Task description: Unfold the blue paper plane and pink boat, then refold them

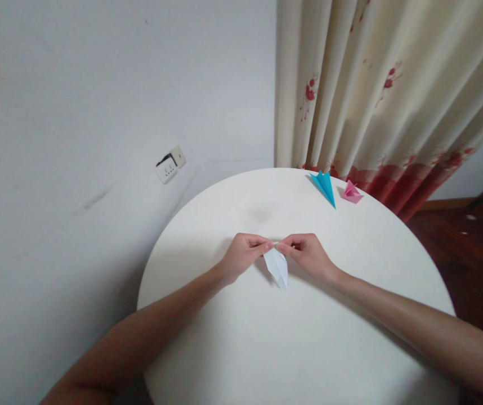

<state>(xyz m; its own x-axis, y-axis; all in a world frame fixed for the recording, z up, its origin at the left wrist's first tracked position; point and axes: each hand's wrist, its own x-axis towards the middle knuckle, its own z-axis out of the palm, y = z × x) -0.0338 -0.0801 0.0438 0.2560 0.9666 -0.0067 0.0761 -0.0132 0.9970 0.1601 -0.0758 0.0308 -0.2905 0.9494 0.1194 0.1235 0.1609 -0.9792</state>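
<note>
Both hands (277, 256) pinch white folded paper (277, 266), seemingly above table (266, 337).

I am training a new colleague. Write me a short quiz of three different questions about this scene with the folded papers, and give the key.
1. True or false: both hands pinch the top of the white folded paper.
2. Which folded piece lies nearer the curtain? A) the blue folded paper B) the pink folded paper C) the white one
3. Fill in: the round white table stands beside a wall that carries a ____.

Key
1. True: the left hand and the right hand grip its upper end, and its point hangs toward the person.
2. B
3. socket
</note>
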